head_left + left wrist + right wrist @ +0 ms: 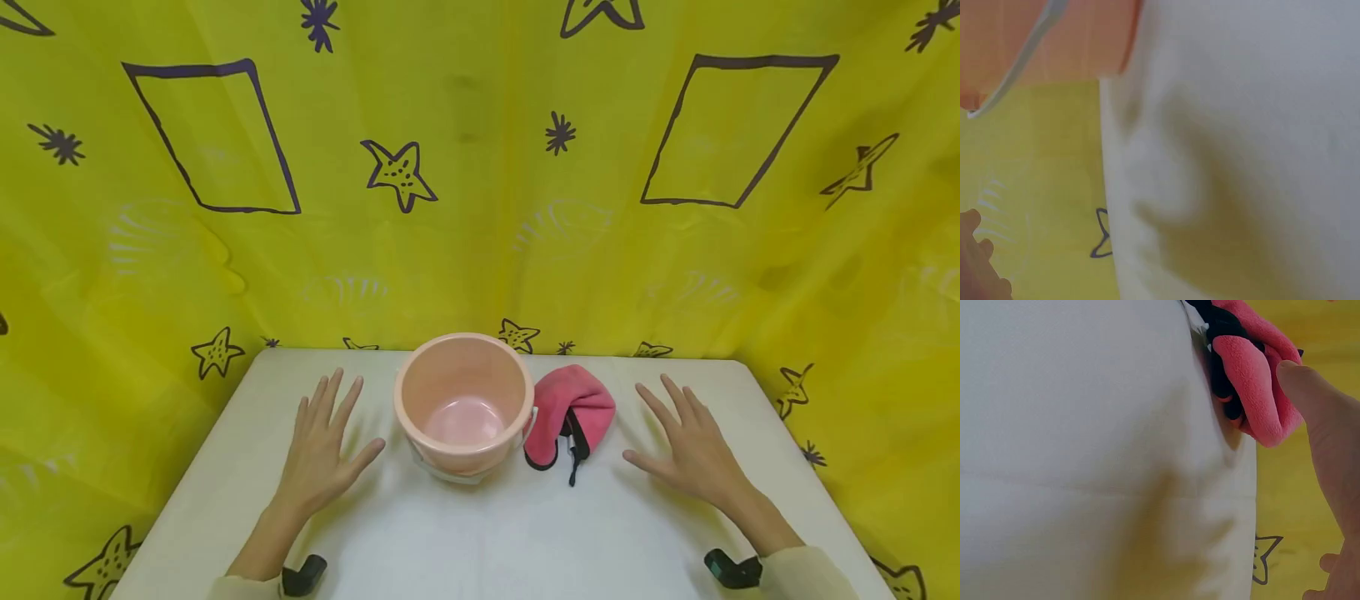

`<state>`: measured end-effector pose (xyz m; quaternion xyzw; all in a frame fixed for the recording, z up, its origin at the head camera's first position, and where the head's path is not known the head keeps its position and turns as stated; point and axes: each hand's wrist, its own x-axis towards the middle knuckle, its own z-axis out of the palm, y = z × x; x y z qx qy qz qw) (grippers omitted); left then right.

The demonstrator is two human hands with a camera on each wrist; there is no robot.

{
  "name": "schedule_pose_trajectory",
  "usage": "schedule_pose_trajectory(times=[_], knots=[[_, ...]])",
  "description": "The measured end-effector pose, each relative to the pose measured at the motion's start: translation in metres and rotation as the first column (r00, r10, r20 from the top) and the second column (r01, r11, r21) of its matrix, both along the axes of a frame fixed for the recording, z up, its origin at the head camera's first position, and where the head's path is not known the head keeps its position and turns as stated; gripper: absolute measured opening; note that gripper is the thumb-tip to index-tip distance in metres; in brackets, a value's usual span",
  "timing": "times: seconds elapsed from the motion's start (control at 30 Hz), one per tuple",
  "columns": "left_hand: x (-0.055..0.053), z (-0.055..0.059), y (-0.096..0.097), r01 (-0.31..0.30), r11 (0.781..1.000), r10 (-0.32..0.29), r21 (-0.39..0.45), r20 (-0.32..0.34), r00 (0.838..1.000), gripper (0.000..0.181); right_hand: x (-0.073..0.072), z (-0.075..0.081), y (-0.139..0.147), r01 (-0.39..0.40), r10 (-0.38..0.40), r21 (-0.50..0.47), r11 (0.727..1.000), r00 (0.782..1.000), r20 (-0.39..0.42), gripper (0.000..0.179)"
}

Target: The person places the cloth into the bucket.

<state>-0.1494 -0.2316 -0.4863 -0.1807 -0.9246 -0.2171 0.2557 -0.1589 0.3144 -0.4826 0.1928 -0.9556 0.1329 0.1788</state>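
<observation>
A pale pink bucket (463, 400) stands upright on the white table, its inside bare, with a white handle (457, 477) hanging down at the front. Just right of it lies a crumpled pink cloth item (588, 400) with black edging and a black cord; its exact kind is unclear. My left hand (318, 454) hovers left of the bucket, fingers spread, touching nothing. To the right of the pink cloth, my right hand (693, 450) is held over the table, also spread and holding nothing. In the right wrist view its thumb (1310, 394) overlaps the cloth.
The white table (480, 550) ends at a yellow curtain (480, 250) with dark star drawings, which encloses the back and both sides. A dark device (303, 575) sits at my left wrist, another dark device (733, 571) at my right.
</observation>
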Motion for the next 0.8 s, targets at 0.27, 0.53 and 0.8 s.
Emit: schedule_pose_trajectory(times=[0.27,0.53,0.8], knots=[[-0.003,0.012,0.028,0.103,0.973,-0.12,0.208,0.072,0.99,0.086,-0.009,0.008,-0.003,-0.068,0.068,-0.014,0.998,0.997,-0.029,0.102],[-0.005,0.011,0.057,0.174,0.898,-0.258,0.404,0.163,0.952,0.081,-0.016,0.016,-0.012,-0.109,0.111,-0.047,0.993,0.993,0.032,0.1],[-0.007,-0.004,0.063,0.212,0.837,-0.307,0.505,0.111,0.945,0.078,-0.032,0.015,-0.048,-0.061,0.098,-0.176,0.982,0.973,0.209,0.094]])
